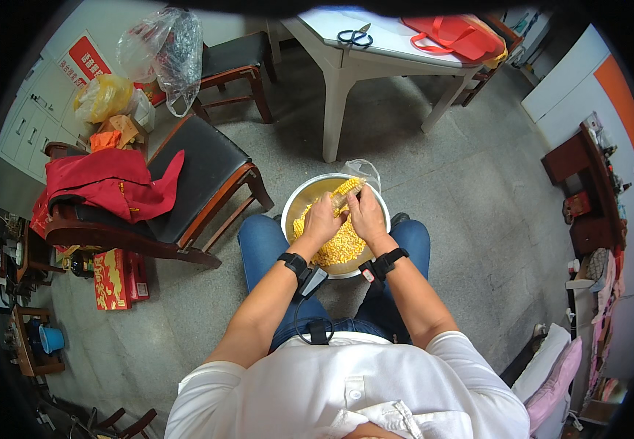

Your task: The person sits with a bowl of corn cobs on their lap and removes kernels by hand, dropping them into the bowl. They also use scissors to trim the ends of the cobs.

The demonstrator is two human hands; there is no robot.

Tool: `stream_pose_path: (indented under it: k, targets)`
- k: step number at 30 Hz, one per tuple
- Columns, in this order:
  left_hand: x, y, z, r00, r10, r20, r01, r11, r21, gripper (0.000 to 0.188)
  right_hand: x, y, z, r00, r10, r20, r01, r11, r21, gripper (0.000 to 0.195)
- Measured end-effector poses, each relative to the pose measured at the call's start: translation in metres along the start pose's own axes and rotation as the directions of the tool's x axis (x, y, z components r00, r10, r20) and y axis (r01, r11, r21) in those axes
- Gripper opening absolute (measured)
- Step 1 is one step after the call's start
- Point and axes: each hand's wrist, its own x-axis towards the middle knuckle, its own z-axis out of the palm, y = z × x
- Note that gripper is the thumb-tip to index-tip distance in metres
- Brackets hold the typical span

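A partly stripped corn cob (348, 188) is held up at a slant, its far end still lined with yellow kernels. My left hand (321, 219) grips it from the left, and my right hand (368, 215) holds it from the right; fingers hide part of the cob. Both hands are over a round metal basin (288, 206) between my knees. Loose corn kernels (344, 249) cover much of the basin's bottom. More corn (298, 226), apparently on a cob, shows at the basin's left side, partly behind my left hand.
A clear plastic bag (369, 167) lies against the basin's far rim. Ahead, a white table (332, 104) carries scissors (356, 37) and a red bag (454, 35). To the left stands a wooden chair (201, 181) with a red garment (114, 184). Red boxes (112, 280) sit on the floor.
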Motion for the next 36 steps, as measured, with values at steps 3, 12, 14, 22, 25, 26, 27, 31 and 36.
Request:
stream_pose_path:
  k: [3,12,14,22,25,26,27,31,36]
  targets:
    - [-0.002,-0.001,0.001,0.990,0.126,-0.058,-0.121,0.990,0.076,0.046,0.000,-0.004,-0.003,0.998,0.061,-0.015,-0.062,0.993,-0.101,0.031]
    - [0.014,-0.002,-0.020,0.979,0.066,0.191,0.024,0.901,-0.433,0.048,-0.001,-0.007,-0.011,0.986,-0.135,0.097,0.139,0.990,-0.037,0.029]
    - [0.019,0.005,-0.031,0.950,0.162,0.266,-0.009,0.868,-0.497,0.052,-0.002,-0.008,-0.015,0.975,-0.194,0.111,0.197,0.980,-0.011,0.029]
    - [0.019,0.020,-0.042,0.927,0.283,0.247,-0.177,0.909,-0.377,0.050,0.000,-0.020,-0.027,0.947,-0.314,0.065,0.312,0.949,0.040,0.027]
    - [0.015,0.024,-0.038,0.926,0.349,0.146,-0.290,0.903,-0.316,0.047,-0.007,-0.013,-0.019,0.956,-0.290,-0.040,0.289,0.957,-0.022,0.025]
    - [0.016,0.025,-0.036,0.928,0.348,0.134,-0.297,0.907,-0.298,0.046,-0.010,-0.012,-0.015,0.955,-0.279,-0.101,0.275,0.960,-0.054,0.024]
    - [0.015,0.024,-0.032,0.930,0.345,0.123,-0.302,0.912,-0.278,0.044,-0.012,-0.010,-0.010,0.950,-0.267,-0.162,0.256,0.963,-0.083,0.023]
    - [0.008,0.030,-0.012,0.974,0.218,0.062,-0.214,0.975,-0.063,0.032,-0.018,0.005,0.003,0.966,-0.104,-0.238,0.083,0.992,-0.094,0.027]
    - [-0.003,0.029,0.007,0.993,0.108,0.055,-0.112,0.990,0.081,0.030,-0.022,0.002,0.010,0.932,0.230,-0.279,-0.178,0.964,0.200,0.044]
